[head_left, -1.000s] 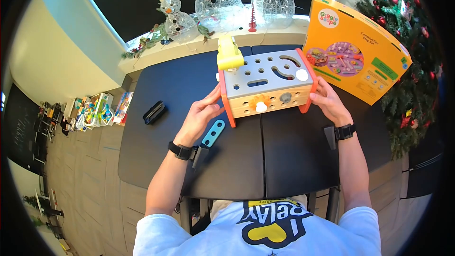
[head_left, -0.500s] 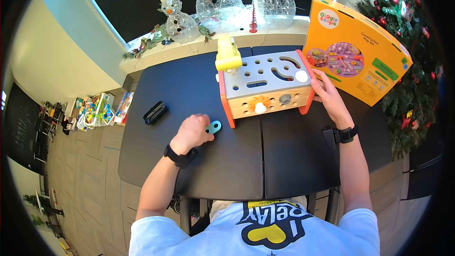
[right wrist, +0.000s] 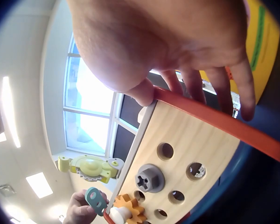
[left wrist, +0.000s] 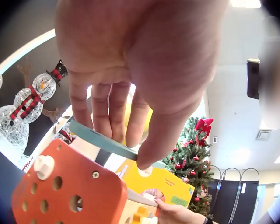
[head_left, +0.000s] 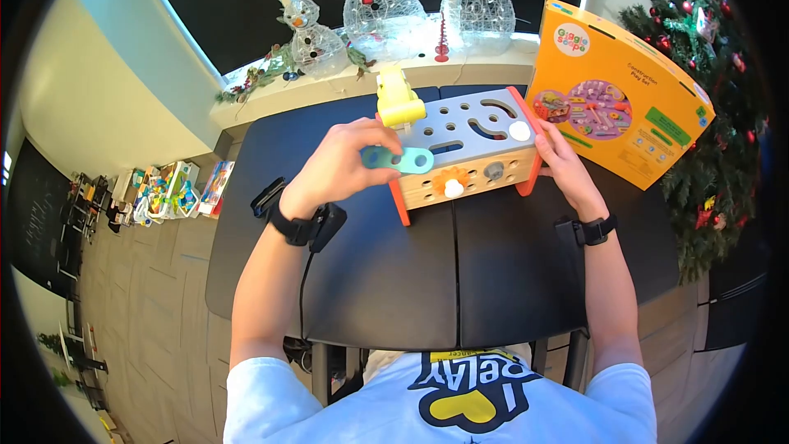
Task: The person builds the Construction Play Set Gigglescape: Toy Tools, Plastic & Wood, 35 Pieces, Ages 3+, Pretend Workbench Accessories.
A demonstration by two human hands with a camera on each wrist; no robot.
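Observation:
My left hand (head_left: 335, 163) pinches a teal strip with round holes (head_left: 408, 162) between thumb and fingertips. The strip is raised beside the left end of a toy workbench (head_left: 493, 148), overlapping its top edge in the head view. This workbench has a grey top, wooden sides and red end panels. My right hand (head_left: 567, 166) rests on its right end panel, thumb at the near corner and fingers extended along the outer face. An orange gear (head_left: 444, 174) and a grey bolt (head_left: 493, 171) sit on the front. A yellow toy piece (head_left: 400, 107) stands at the top left corner.
A large orange-yellow play set box (head_left: 592, 66) stands behind on the right, near a decorated Christmas tree (head_left: 711, 131). A black case (head_left: 265, 196) lies on the table's left, partly behind my left wrist. Wire snowmen (head_left: 382, 8) line the windowsill.
My left hand left the workbench, took the teal strip off the table, and lifted it up to the workbench's left end. My right hand has stayed at the right panel.

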